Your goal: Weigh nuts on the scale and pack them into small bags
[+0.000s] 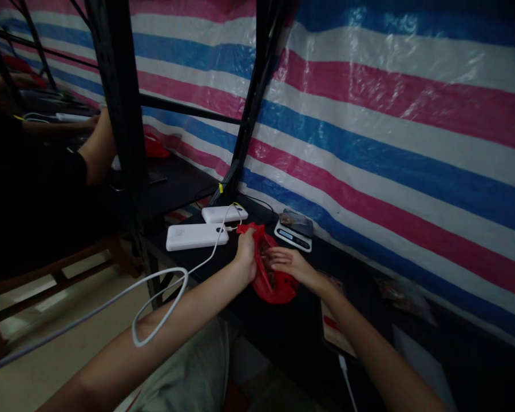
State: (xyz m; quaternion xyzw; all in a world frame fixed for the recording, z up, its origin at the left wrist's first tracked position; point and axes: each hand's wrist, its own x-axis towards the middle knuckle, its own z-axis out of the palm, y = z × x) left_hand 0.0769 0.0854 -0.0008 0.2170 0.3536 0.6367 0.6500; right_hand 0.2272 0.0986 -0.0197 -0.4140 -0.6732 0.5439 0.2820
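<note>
My left hand (245, 254) is closed on the left edge of a red bag (277, 292), thumb at the top near the far end. My right hand (292, 264) is at the bag's open mouth from the right, fingers together and partly bent, tips over the opening; I cannot tell whether they pinch anything. The bag lies between both hands, its near end bulging toward me below them. Contents look dark and brownish, too dim to identify.

Just left of my left hand: two white power banks (193, 237), one behind the other. A white cable (210, 258) runs from the nearer one and loops across my left forearm in view. Far side, slightly right of the bag: a small scale (302, 242) with a packet (298, 222) on it. Near right: a phone (331, 325), partly hidden by my right forearm. Farther right: a clear packet (405, 293). All on a black table (304, 332). Striped sheeting (369, 143) hangs behind. Far left, beyond a black post (120, 103), a co-worker's arm (99, 146).
</note>
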